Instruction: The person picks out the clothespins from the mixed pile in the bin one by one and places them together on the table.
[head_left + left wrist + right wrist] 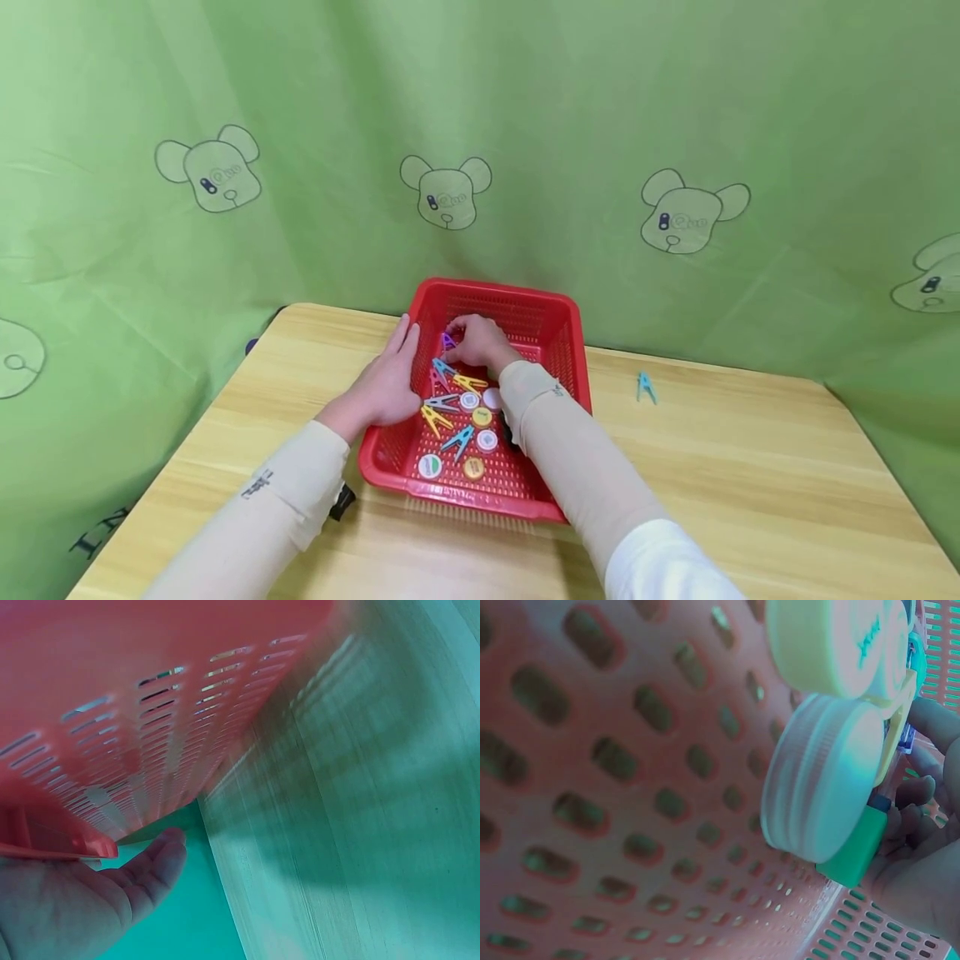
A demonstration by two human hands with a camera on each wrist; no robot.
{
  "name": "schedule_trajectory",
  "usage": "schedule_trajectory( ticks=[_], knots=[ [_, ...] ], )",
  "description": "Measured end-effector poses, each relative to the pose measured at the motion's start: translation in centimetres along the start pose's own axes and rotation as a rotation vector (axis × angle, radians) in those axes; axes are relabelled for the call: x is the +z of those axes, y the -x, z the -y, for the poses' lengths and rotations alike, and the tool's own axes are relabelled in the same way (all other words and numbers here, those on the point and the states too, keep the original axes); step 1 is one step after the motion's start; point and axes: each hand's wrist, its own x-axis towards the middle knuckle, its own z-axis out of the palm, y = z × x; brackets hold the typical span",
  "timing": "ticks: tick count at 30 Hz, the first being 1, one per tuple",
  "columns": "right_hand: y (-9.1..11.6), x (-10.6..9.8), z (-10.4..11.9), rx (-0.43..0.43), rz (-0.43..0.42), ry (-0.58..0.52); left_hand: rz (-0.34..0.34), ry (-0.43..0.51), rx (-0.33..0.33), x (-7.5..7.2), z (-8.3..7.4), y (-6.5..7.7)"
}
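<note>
My left hand rests over the left rim of a red plastic basket, fingers straight along the outside and thumb over the inner side. In the left wrist view its fingers extend past the basket's slotted wall. Inside the basket, my right hand pinches a purple clothespin between fingertips and thumb. Close by lie blue, pink and yellow clothespins. A green block with a dark end shows beside the right hand in the right wrist view.
Several round bottle caps, including a white one and an orange one, lie on the basket floor with more clothespins. Another blue clothespin lies on the wooden table, right of the basket. A green curtain hangs behind.
</note>
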Motion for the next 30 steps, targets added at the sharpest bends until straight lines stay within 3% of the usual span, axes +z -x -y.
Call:
schedule_trajectory(
  ticks=[7,21,30],
  knots=[
    [0.15,-0.12,0.29,-0.016,0.015,0.001,0.005,-0.006,0.003,-0.13,0.09,-0.05],
    [0.47,-0.79,0.33,0.036,0.021,-0.039,0.01,-0.013,0.008,-0.07,-0.27,-0.39],
    [0.58,-0.77,0.0,-0.034,0.007,-0.022,0.02,0.002,-0.01,-0.02,-0.45,0.12]
  ],
)
